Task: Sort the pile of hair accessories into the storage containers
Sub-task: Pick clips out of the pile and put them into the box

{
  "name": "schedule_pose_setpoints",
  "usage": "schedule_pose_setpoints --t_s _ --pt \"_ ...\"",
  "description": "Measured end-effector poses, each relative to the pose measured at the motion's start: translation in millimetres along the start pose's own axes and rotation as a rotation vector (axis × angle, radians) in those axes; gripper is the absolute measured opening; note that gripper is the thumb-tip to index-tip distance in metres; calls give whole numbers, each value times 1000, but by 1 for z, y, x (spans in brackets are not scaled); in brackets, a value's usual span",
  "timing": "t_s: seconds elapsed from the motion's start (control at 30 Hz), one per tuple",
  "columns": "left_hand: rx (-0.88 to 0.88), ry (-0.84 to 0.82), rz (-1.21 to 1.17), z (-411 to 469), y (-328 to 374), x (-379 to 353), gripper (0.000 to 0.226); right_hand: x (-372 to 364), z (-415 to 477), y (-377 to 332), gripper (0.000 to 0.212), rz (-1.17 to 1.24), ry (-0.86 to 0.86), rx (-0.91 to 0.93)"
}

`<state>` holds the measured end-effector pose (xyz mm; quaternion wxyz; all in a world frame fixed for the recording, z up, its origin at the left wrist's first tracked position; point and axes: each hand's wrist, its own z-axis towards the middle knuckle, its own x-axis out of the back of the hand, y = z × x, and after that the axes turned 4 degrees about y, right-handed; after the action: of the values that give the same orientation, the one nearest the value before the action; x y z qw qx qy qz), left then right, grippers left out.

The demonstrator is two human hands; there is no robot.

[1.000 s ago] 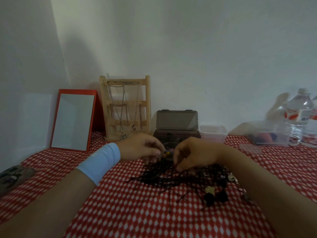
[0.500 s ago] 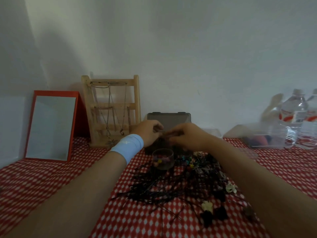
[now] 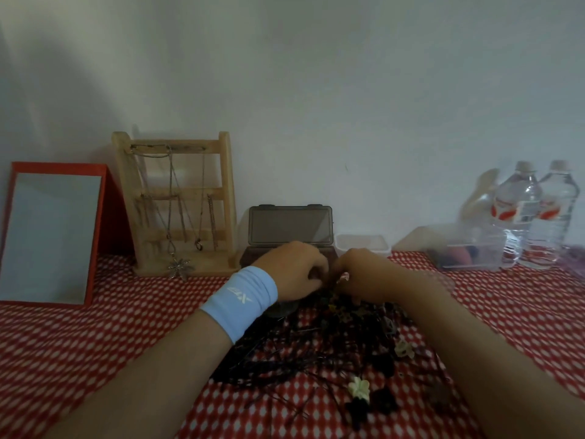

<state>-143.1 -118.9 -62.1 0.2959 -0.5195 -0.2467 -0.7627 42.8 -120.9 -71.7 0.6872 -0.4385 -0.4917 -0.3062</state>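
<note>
Grey lidded plastic box (image 3: 289,224) open: free one piece cleanly

Left hand (image 3: 294,270) and right hand (image 3: 361,277) meet just before it, fingers curled tip to tip; whether they pinch anything I cannot tell. The tangled pile of dark hair accessories (image 3: 332,353) lies beneath them on the red-checked desk (image 3: 95,337). Best to tease a single piece loose before dropping it in.

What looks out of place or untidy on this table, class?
The hair accessories lie in a tangled heap loose on the red checked tablecloth, not in the open dark box behind. A star pendant hangs from the wooden stand, past its base onto the cloth.
</note>
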Motion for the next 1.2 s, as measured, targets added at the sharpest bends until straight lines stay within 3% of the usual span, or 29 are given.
schedule_pose_setpoints --t_s 0.23,0.47,0.63,0.8,0.93,1.2 --pt "36 -201 71 -6 7 -12 21 -2 -5 -1 24 -80 -50 -10" --pt "137 -166 -35 -8 5 -16 15 -3 -6 3 14 -50 -5 -38" --pt "152 -95 -229 -11 -5 -8 26 -2 -6 4 18 -18 73 -28" --pt "162 -2 -327 -17 -22 23 17 1 -8 -3 14 39 140 -28" --pt "184 -55 -393 -23 -33 23 10 8 -2 -13 6 65 197 0" --pt "198 -39 -576 -21 -26 8 11 30 11 -28 18 -33 83 -3"
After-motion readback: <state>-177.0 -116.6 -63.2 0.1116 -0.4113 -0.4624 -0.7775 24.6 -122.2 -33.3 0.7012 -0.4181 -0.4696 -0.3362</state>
